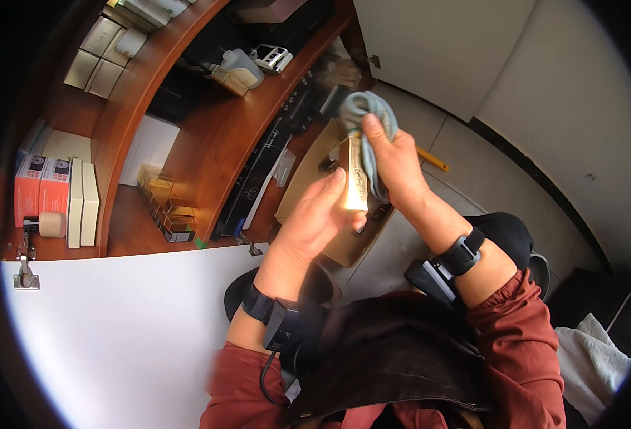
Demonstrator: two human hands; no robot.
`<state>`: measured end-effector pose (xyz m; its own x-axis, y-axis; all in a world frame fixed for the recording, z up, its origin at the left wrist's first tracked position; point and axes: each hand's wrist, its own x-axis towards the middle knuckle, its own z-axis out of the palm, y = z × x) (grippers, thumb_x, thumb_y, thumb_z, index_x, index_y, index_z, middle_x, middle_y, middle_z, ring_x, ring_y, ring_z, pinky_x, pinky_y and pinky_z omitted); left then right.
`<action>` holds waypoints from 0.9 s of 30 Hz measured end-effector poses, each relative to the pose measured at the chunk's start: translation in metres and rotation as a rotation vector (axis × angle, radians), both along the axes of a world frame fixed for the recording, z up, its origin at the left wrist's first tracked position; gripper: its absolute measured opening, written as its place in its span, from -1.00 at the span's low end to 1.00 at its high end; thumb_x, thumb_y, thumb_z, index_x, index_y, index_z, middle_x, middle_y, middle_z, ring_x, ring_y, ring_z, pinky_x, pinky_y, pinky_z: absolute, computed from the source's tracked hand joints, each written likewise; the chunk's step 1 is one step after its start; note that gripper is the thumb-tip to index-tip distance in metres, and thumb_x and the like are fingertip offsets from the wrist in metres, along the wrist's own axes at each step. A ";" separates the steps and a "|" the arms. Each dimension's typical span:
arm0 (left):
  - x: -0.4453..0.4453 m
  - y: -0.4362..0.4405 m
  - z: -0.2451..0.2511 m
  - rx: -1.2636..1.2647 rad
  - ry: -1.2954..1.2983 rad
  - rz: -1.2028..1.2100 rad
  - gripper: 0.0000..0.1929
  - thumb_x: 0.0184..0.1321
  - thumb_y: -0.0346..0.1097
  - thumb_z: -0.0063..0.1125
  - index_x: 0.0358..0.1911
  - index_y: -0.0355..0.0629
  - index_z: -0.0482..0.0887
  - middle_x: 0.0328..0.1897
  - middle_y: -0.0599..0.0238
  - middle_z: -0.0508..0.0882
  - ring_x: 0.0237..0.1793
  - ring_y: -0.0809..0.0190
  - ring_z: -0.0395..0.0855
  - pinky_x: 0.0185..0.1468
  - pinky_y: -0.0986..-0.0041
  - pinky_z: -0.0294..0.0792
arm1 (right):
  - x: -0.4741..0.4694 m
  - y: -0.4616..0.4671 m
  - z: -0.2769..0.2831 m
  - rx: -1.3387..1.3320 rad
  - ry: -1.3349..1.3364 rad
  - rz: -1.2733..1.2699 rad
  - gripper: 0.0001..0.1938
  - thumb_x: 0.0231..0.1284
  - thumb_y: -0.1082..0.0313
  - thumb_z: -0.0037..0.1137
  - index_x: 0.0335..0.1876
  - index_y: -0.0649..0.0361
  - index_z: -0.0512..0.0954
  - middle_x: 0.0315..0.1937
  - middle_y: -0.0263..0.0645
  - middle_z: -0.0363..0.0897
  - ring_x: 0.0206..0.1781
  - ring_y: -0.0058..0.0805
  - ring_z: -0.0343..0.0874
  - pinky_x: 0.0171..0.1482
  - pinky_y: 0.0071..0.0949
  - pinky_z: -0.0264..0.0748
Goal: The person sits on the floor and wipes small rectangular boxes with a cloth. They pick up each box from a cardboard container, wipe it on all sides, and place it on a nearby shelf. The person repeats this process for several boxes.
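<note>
A small shiny gold box [357,174] is held upright in my left hand [318,212], its thumb on one edge and fingers around the lower end. My right hand [396,161] grips a folded blue-grey cloth [382,115] against the right side of the box, with its thumb on the cloth. Behind both hands, an open cardboard box [307,171] sits low down with small dark items in it, partly hidden by my hands.
A wooden cabinet [251,128] on the left holds gold boxes [178,217], red-and-white boxes [42,187], a plastic bottle [240,67] and black boxes [256,171]. Its white door [133,322] stands open at lower left. A yellow handle [432,159] lies on the tiled floor.
</note>
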<state>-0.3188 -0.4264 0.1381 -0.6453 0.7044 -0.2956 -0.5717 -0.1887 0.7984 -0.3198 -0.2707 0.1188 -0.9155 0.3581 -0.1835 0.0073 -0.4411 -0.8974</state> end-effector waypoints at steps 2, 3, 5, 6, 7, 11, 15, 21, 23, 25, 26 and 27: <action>-0.002 -0.002 -0.003 0.086 -0.096 0.058 -0.64 0.38 -0.07 -0.07 0.04 -0.19 0.45 -0.14 0.26 0.60 -0.21 0.28 0.52 -0.21 0.45 0.38 | 0.002 0.007 0.007 -0.211 -0.144 -0.011 -0.59 0.35 -0.03 -0.04 -0.18 0.24 0.55 -0.42 -0.37 0.58 -0.44 -0.65 0.52 -0.36 -0.59 0.48; -0.004 -0.002 -0.003 0.065 -0.040 0.165 -0.65 0.36 -0.09 -0.04 0.04 -0.19 0.45 -0.13 0.27 0.59 -0.19 0.27 0.52 -0.21 0.44 0.38 | 0.004 0.010 0.010 -0.211 -0.153 0.029 -0.51 0.33 -0.13 -0.08 -0.16 0.25 0.55 -0.45 -0.37 0.56 -0.46 -0.65 0.50 -0.39 -0.59 0.47; -0.008 -0.002 -0.002 0.109 0.095 0.311 -0.67 0.34 -0.13 0.01 0.04 -0.19 0.46 -0.10 0.30 0.59 -0.15 0.27 0.52 -0.19 0.41 0.39 | 0.010 0.009 0.014 -0.126 -0.107 0.099 -0.42 0.28 -0.24 -0.09 -0.10 0.26 0.53 -0.42 -0.34 0.55 -0.44 -0.64 0.48 -0.37 -0.59 0.47; -0.009 -0.002 -0.001 0.102 0.188 0.380 -0.70 0.28 -0.24 0.12 0.01 -0.18 0.46 -0.11 0.32 0.59 -0.16 0.29 0.54 -0.15 0.43 0.43 | 0.013 0.006 0.015 -0.154 -0.075 0.197 -0.40 0.27 -0.26 -0.08 -0.05 0.26 0.51 -0.38 -0.34 0.55 -0.41 -0.64 0.48 -0.34 -0.60 0.46; -0.010 -0.001 -0.001 -0.010 0.313 0.405 -0.71 0.27 -0.28 0.14 0.00 -0.18 0.46 -0.11 0.33 0.59 -0.17 0.30 0.55 -0.14 0.45 0.44 | 0.018 0.002 0.015 -0.164 -0.053 0.245 -0.37 0.26 -0.27 -0.08 -0.01 0.27 0.49 -0.34 -0.33 0.54 -0.37 -0.64 0.48 -0.31 -0.61 0.46; -0.004 0.005 -0.001 -0.418 0.782 0.437 -0.71 0.11 -0.57 0.20 -0.11 -0.20 0.47 -0.14 0.32 0.61 -0.13 0.35 0.57 -0.04 0.55 0.44 | 0.023 -0.006 0.014 -0.203 -0.121 0.424 -0.58 0.30 0.00 0.05 -0.01 0.25 0.48 -0.28 -0.34 0.55 -0.30 -0.67 0.50 -0.23 -0.63 0.46; 0.005 0.007 -0.004 -0.449 1.069 0.500 -0.63 0.01 -0.44 0.36 -0.11 -0.16 0.49 -0.20 0.23 0.59 -0.21 0.23 0.57 -0.11 0.46 0.42 | 0.020 -0.005 0.012 -0.245 -0.065 0.330 -0.74 0.34 0.14 0.01 -0.15 0.20 0.49 -0.40 -0.40 0.55 -0.40 -0.70 0.51 -0.35 -0.67 0.47; 0.003 -0.010 0.004 -0.549 1.043 0.452 -0.64 0.04 -0.41 0.37 -0.13 -0.23 0.47 -0.22 0.34 0.57 -0.20 0.41 0.53 -0.06 0.55 0.41 | 0.018 -0.014 0.005 -0.141 -0.118 0.192 -0.62 0.37 0.03 -0.06 -0.11 0.27 0.50 -0.35 -0.35 0.55 -0.38 -0.63 0.52 -0.31 -0.59 0.51; -0.001 -0.026 0.014 -0.561 0.941 0.445 -0.66 0.03 -0.51 0.32 -0.13 -0.21 0.47 -0.25 0.38 0.58 -0.21 0.45 0.55 -0.10 0.59 0.43 | 0.017 -0.016 0.004 -0.128 -0.209 0.212 -0.60 0.39 0.02 -0.09 -0.08 0.29 0.49 -0.33 -0.30 0.58 -0.37 -0.59 0.55 -0.29 -0.56 0.53; -0.011 -0.064 0.028 -0.698 0.823 0.547 -0.69 0.04 -0.54 0.27 -0.14 -0.18 0.48 -0.23 0.38 0.59 -0.20 0.43 0.56 -0.11 0.58 0.45 | 0.014 -0.016 0.003 -0.125 -0.250 0.185 -0.59 0.36 -0.04 -0.09 -0.13 0.23 0.48 -0.43 -0.32 0.56 -0.49 -0.56 0.52 -0.49 -0.48 0.51; -0.020 -0.089 0.037 -0.753 0.867 0.602 -0.69 0.05 -0.54 0.26 -0.13 -0.18 0.49 -0.25 0.38 0.59 -0.20 0.42 0.55 -0.11 0.58 0.45 | 0.013 -0.017 0.003 -0.225 -0.219 0.170 -0.59 0.33 -0.10 -0.08 -0.19 0.16 0.48 -0.53 -0.36 0.53 -0.62 -0.55 0.49 -0.70 -0.41 0.49; -0.031 -0.115 0.044 -0.928 0.801 0.665 -0.68 0.01 -0.50 0.31 -0.16 -0.18 0.50 -0.31 0.41 0.57 -0.27 0.43 0.53 -0.19 0.58 0.43 | 0.013 -0.016 0.002 -0.245 -0.245 0.182 -0.59 0.34 -0.10 -0.08 -0.17 0.16 0.48 -0.53 -0.36 0.53 -0.63 -0.55 0.48 -0.69 -0.42 0.48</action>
